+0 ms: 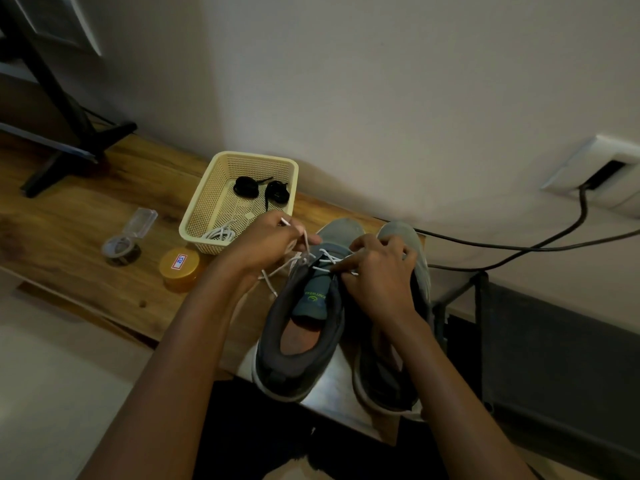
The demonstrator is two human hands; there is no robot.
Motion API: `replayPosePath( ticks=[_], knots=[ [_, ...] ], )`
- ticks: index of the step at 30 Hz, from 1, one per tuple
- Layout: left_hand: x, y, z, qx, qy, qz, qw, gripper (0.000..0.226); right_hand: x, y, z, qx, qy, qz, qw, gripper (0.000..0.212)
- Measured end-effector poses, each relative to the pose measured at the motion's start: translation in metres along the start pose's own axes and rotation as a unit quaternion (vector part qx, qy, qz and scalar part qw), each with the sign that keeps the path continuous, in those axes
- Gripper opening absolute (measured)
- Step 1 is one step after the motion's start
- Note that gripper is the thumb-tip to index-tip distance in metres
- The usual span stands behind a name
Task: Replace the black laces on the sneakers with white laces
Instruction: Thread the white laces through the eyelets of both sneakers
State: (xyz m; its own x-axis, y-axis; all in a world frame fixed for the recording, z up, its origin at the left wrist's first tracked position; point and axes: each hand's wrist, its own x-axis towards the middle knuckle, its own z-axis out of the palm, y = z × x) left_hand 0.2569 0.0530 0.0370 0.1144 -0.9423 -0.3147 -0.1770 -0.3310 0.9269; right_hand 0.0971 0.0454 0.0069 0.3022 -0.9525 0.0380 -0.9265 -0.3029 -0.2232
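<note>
At frame centre, my left hand [266,242] pinches the end of the white lace [327,254] above the grey sneaker [298,362]; my right hand [377,271] pinches it at the eyelets.

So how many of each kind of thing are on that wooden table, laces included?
sneakers: 2
black laces, coiled in the basket: 2
white laces, one in the basket, one going into a sneaker: 2
basket: 1
round containers: 2
Total: 9
</note>
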Motion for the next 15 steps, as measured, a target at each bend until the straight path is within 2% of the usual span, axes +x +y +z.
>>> replayPosePath(
  ticks=[3,4,6,9,15],
  knots=[
    [0.002,0.003,0.0,-0.041,0.05,0.012,0.998,0.019,0.001,0.002,0.001,0.004,-0.003,0.0,1.0,0.025],
    [0.004,0.001,-0.001,-0.02,0.066,0.022,0.997,0.018,0.001,0.001,0.002,0.011,0.0,0.002,1.0,0.025],
    [0.006,-0.006,-0.002,0.097,0.064,0.047,0.992,0.014,0.002,-0.001,0.003,0.039,0.024,0.019,0.999,0.023],
    [0.009,-0.017,0.0,0.256,0.005,0.039,0.966,0.03,0.002,-0.002,0.004,0.066,0.076,0.065,0.993,0.019],
    [0.009,-0.019,0.001,0.314,-0.001,0.044,0.948,0.006,0.002,-0.003,0.005,0.045,0.083,0.077,0.992,0.015]
  ],
)
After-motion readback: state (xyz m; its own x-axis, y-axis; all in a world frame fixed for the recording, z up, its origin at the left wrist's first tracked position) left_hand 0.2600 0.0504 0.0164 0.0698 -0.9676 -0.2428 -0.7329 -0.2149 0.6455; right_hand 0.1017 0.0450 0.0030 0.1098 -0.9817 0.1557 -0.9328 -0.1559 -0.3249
